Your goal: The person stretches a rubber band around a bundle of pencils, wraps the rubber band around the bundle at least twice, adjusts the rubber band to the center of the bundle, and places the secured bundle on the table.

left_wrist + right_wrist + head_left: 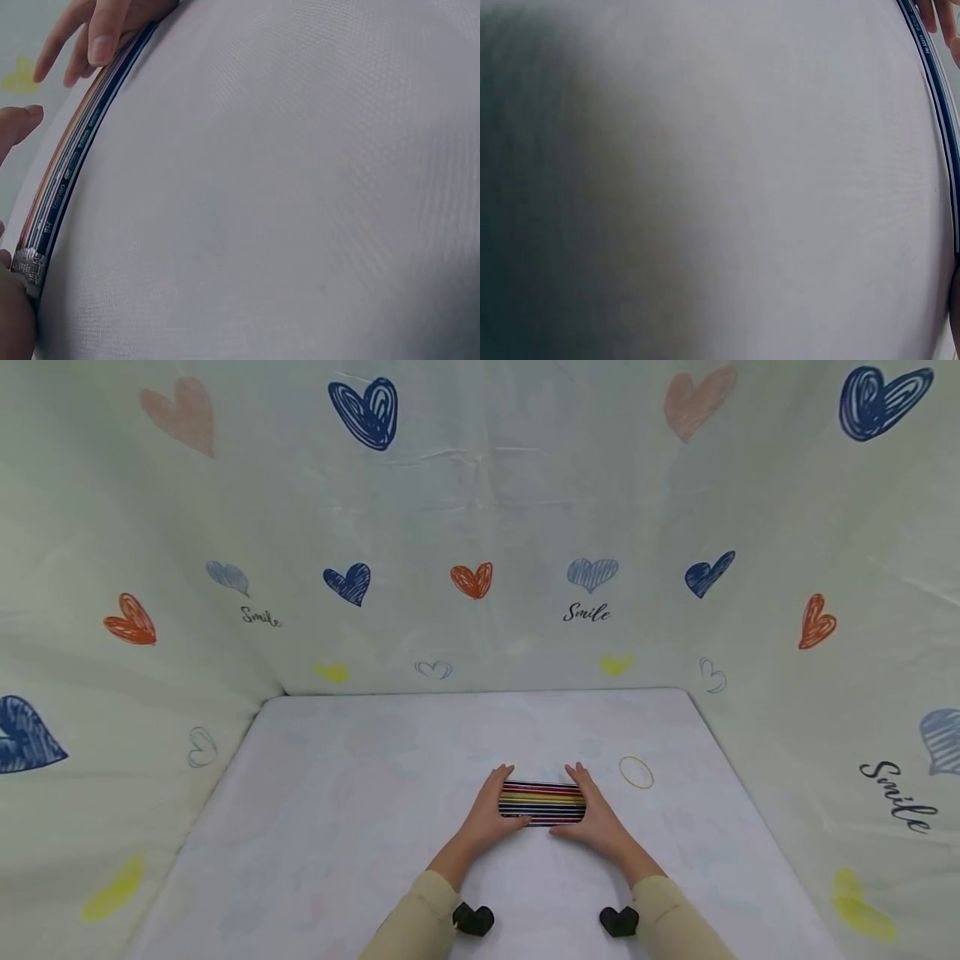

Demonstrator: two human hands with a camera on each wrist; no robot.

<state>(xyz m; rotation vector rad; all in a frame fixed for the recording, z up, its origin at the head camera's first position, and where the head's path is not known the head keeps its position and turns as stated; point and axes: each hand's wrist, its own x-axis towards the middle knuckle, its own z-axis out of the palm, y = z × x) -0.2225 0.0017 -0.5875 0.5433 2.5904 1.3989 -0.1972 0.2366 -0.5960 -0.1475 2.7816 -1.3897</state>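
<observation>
Several striped pencils (542, 802) lie side by side in a flat row on the white table, crosswise in the head view. My left hand (491, 810) is at their left end, its thumb along the near edge and its fingers reaching past the far edge. At the opposite end, my right hand (595, 814) mirrors it, thumb near and fingers far. Both palms hide the pencil tips. In the left wrist view, a metal band and eraser end (28, 266) show beside the left hand, and a right-hand finger (107, 37) comes down onto the pencils.
A thin yellow rubber band (636, 772) lies to the right of my right hand. Beneath everything is a white tabletop (337, 793). A pale curtain (480, 518) printed with hearts hangs around its back and sides. Dark heart-shaped pieces (619, 922) sit by the sleeves.
</observation>
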